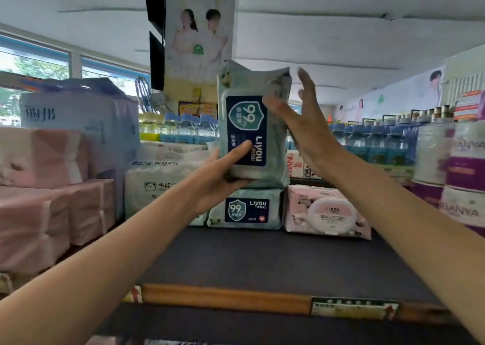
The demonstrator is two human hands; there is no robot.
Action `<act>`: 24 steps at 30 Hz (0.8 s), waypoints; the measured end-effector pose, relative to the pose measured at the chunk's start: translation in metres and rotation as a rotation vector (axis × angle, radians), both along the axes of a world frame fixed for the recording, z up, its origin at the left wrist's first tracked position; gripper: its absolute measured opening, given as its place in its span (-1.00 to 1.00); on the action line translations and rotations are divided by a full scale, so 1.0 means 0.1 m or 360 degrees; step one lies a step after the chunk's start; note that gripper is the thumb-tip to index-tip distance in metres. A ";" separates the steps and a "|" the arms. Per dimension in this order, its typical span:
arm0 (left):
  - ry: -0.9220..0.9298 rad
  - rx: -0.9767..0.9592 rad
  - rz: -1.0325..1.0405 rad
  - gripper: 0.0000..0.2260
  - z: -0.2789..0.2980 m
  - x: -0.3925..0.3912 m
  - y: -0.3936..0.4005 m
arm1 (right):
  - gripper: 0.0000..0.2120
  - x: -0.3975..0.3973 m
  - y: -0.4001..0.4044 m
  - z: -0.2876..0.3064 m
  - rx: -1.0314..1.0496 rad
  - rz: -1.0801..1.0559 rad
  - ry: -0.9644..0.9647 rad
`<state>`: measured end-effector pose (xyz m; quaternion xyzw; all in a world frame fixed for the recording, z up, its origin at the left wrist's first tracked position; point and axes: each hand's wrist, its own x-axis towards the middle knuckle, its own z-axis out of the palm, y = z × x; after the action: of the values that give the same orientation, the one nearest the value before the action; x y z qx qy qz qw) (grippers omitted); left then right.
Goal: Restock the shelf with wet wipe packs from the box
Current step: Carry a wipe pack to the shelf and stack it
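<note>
Head view: left hand (223, 171) grips wipe pack (253, 132), right hand (301, 124) splayed, above dark shelf (275, 260)

I read "99" and "Liyou" on the held pack (249, 132) and on the same pack below (246, 209). The pink pack (328, 211) says "Liyou"; a white pack (168, 161), "wipes".
</note>
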<state>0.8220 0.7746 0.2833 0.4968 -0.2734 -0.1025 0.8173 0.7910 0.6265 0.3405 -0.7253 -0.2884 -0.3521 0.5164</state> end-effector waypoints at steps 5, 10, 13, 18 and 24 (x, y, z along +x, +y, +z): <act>-0.0166 0.0535 -0.0080 -0.46 0.02 0.01 0.09 | -0.03 0.00 -0.11 -0.11 -0.0154 -0.0007 0.0009; -0.0364 0.0946 0.0344 0.04 0.30 0.17 0.70 | 0.03 -0.05 -0.26 -0.05 -0.0983 -0.0306 0.0128; -0.0690 0.1615 0.0602 0.11 0.22 0.18 0.73 | 0.02 0.06 -0.15 -0.17 -0.1525 -0.0446 0.0302; -0.1346 0.2238 0.0753 -0.16 -0.02 0.22 0.64 | -0.07 0.33 0.00 -0.49 -0.1968 -0.0389 0.0616; -0.1575 0.2474 0.0804 -0.53 -0.16 0.25 0.53 | -0.60 0.23 -0.07 -0.45 -0.2061 -0.0682 0.0344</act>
<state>0.8467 0.8281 0.2673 0.9321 -0.3280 0.1457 0.0482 0.8142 0.6199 0.2957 -0.9597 -0.2377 -0.1290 -0.0760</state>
